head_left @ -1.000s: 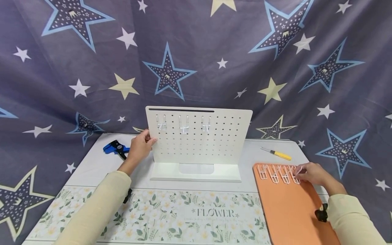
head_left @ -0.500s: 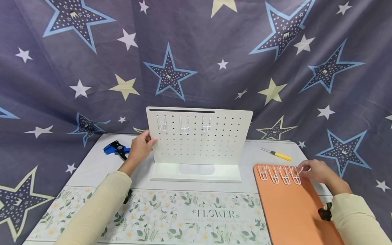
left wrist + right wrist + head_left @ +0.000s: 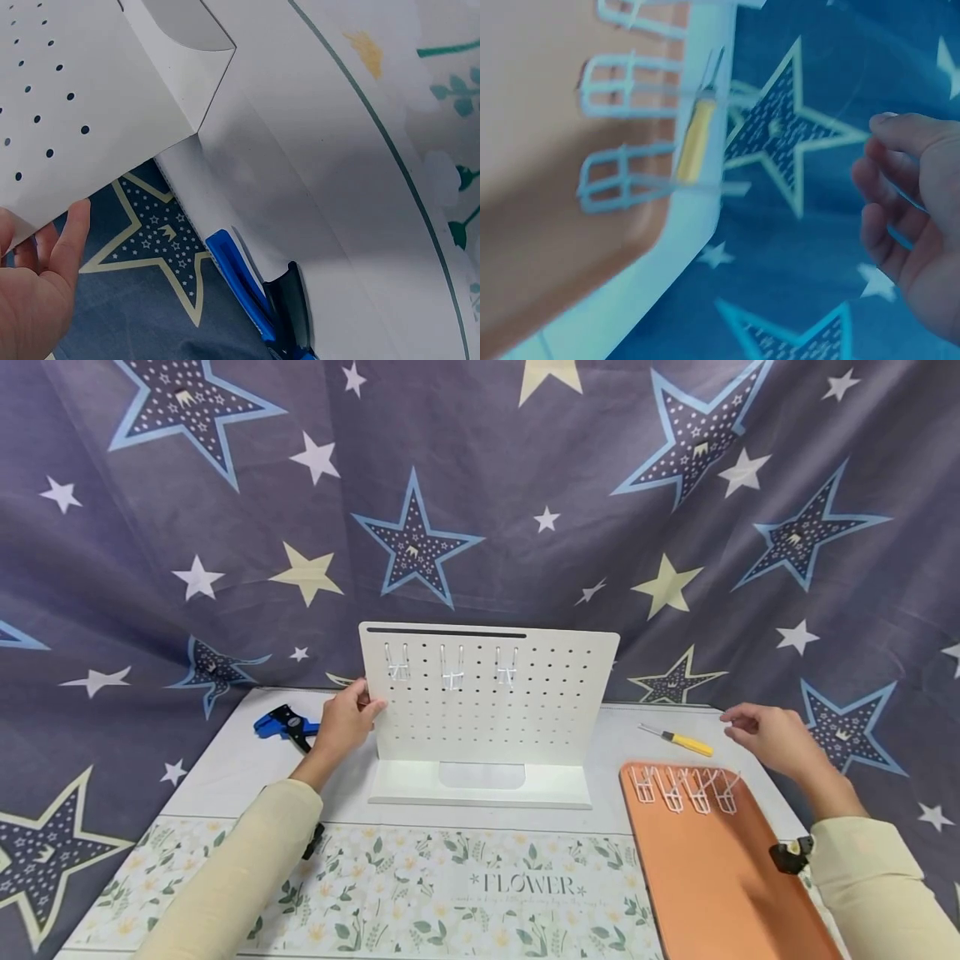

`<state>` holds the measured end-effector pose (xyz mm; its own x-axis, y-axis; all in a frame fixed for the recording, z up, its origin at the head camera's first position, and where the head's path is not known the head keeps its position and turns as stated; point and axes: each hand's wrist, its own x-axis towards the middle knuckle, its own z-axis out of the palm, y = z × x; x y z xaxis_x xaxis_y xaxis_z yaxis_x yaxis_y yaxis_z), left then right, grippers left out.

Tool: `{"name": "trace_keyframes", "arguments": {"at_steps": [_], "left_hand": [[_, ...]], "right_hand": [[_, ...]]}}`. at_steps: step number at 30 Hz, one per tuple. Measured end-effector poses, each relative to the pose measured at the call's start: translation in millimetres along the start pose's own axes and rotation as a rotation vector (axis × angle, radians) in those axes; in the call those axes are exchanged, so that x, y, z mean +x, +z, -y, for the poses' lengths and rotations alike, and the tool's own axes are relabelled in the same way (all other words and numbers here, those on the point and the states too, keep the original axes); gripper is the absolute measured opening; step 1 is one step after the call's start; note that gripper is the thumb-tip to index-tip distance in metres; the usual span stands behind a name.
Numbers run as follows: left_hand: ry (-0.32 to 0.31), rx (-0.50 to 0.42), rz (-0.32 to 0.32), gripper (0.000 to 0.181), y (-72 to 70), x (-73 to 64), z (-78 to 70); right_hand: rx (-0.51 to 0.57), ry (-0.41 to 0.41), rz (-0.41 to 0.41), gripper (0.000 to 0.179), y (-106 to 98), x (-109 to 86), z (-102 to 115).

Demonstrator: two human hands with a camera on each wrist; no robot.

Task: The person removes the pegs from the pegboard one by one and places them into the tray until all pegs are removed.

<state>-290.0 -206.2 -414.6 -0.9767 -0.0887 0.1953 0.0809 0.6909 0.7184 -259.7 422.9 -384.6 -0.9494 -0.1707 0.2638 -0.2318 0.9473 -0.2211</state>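
Observation:
My left hand [image 3: 345,720] grips the left edge of a white pegboard [image 3: 480,718] that stands upright on its base, thumb on the front. In the left wrist view, fingers [image 3: 75,232] reach behind the board's edge. Three white wire hooks [image 3: 452,677] hang in its upper rows. My right hand [image 3: 780,739] is raised beyond the far right corner of the orange tray [image 3: 720,877], fingers loosely bent and holding nothing. Several white wire hooks [image 3: 699,793] lie in a row at the tray's far end; the right wrist view shows some of these hooks [image 3: 615,176] close up.
A yellow-handled tool with a thin metal shaft [image 3: 690,743] lies behind the tray. Blue-and-black wire strippers [image 3: 285,724] lie left of the pegboard. A flower-printed strip [image 3: 420,893] runs along the front of the table. A star-patterned cloth [image 3: 495,568] hangs behind.
My right hand has let go of the rightmost hook on the tray and moved up and away from it. The left hand has stayed on the pegboard's edge.

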Motion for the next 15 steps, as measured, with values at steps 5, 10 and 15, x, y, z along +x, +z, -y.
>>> {"name": "trace_keyframes", "arguments": {"at_steps": [5,10,15], "left_hand": [[0.011,0.001,-0.005,0.022,0.4,0.6,1.9],[0.016,-0.001,-0.009,0.022,0.6,1.1,2.9],[0.012,0.000,-0.016,0.020,1.5,1.4,2.8]], "right_hand": [[-0.016,-0.068,-0.036,0.015,-5.1,9.2,30.7],[0.015,-0.126,-0.043,0.016,-7.8,17.3,61.5],[0.062,-0.171,-0.070,0.015,-3.6,25.7,92.8]]}}
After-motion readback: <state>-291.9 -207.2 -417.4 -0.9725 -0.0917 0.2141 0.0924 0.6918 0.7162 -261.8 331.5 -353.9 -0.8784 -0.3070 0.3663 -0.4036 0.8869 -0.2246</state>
